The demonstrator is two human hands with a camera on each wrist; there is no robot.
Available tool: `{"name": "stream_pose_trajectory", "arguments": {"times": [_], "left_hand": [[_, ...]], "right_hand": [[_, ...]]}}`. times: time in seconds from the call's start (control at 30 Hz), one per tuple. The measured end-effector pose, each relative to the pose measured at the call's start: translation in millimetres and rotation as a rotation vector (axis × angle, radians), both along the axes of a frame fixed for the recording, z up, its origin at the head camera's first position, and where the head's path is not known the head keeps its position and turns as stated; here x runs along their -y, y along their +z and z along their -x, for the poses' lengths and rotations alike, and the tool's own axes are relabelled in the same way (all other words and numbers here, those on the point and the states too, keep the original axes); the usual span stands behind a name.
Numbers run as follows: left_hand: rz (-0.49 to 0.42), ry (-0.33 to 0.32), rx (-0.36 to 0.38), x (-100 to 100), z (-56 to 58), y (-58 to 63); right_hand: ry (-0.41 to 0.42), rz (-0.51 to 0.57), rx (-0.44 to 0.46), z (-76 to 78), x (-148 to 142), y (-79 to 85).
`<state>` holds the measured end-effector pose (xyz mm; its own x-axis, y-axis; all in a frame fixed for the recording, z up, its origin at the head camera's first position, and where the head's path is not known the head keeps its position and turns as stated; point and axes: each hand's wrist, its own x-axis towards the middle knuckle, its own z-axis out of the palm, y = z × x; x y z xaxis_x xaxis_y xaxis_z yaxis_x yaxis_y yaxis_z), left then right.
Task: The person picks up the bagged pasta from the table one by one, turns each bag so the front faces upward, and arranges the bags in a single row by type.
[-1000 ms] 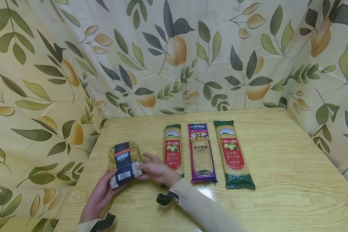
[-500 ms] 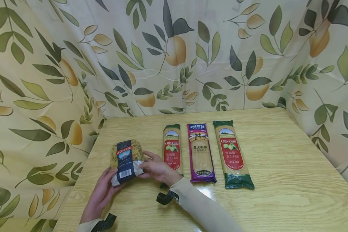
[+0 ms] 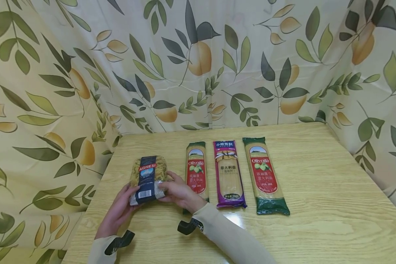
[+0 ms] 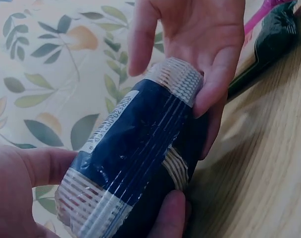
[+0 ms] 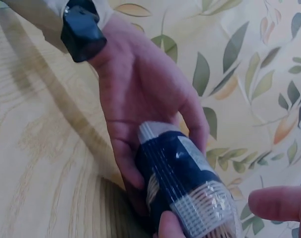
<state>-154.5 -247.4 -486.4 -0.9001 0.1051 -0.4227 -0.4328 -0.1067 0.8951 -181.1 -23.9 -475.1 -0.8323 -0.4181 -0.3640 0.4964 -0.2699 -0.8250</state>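
Observation:
A clear bag of short pasta with a dark blue AGNESI band (image 3: 147, 178) is held in both hands, tilted, at the table's left. My left hand (image 3: 118, 212) grips its lower left end; in the left wrist view the thumb lies on one face of the bag (image 4: 135, 144), with a fingertip on the opposite side. At the right end my right hand (image 3: 182, 192) holds it, thumb and fingers on opposite sides of the bag (image 5: 175, 163) in the right wrist view. Its underside is hidden.
Right of the hands lie a green-ended Olivoilà spaghetti packet (image 3: 196, 168), partly covered by my right hand, a purple pasta packet (image 3: 230, 176) and another Olivoilà packet (image 3: 265, 176). They lie on a wooden table (image 3: 326, 190). A leaf-patterned curtain (image 3: 237, 73) rises behind.
Both hands have carried the pasta bag a little to the right and away from me, and it has turned slightly. The left forearm followed; the three packets have stayed put.

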Motion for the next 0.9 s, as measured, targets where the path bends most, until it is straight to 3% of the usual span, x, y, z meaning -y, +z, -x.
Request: {"name": "stream_pose_trajectory", "arguments": {"times": [0.2, 0.43, 0.9], "left_hand": [[0.104, -0.022, 0.014, -6, 11.6, -1.7], [0.233, -0.059, -0.023, -16, 27.2, -0.9], [0.324, -0.071, -0.06, -31, 46.8, -1.5]], "right_hand": [[-0.043, 0.011, 0.024, -1.3, 2, 0.5], [-0.09, 0.023, 0.049, 1.8, 2, 3.5], [-0.127, 0.022, 0.035, -0.6, 1, 5.1]]}}
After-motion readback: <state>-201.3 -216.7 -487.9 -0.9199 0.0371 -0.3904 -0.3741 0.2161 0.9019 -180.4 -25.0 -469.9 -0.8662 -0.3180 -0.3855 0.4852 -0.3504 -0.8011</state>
